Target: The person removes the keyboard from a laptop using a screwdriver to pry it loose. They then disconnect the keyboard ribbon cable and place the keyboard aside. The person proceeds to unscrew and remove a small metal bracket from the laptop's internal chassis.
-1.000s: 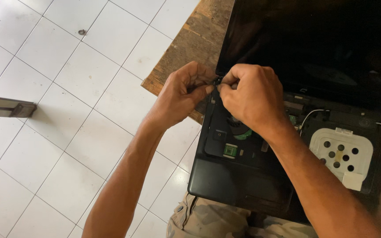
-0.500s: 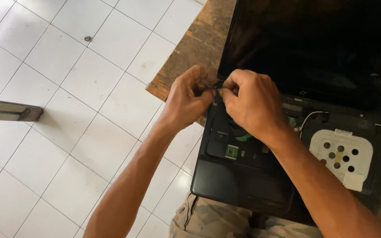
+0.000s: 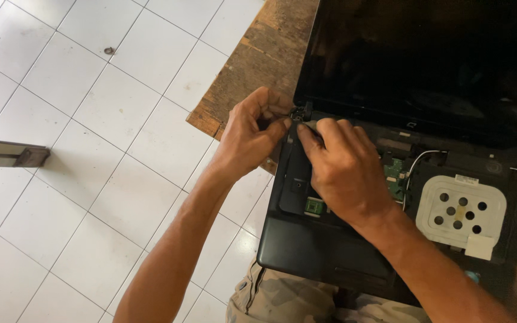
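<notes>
A black laptop (image 3: 306, 251) with its keyboard removed lies open on a wooden table (image 3: 258, 66), its dark screen (image 3: 426, 60) tilted back. Inside the base I see a green circuit board (image 3: 395, 173), a white wire (image 3: 421, 157) and a white perforated metal plate (image 3: 462, 210). My left hand (image 3: 252, 134) and my right hand (image 3: 342, 170) meet at the laptop's left hinge (image 3: 299, 113). Both pinch at a small part there. The part itself is too small and too covered by fingertips to make out.
White floor tiles (image 3: 91, 149) fill the left side. A grey metal bar (image 3: 7, 153) lies on the floor at the far left, and a small dark object (image 3: 109, 51) rests on a tile. My camouflage-patterned trousers (image 3: 282, 299) show below the laptop's front edge.
The view has shifted slightly. Both hands stay at the left hinge, with fingers making small adjustments. Nothing else has moved.
</notes>
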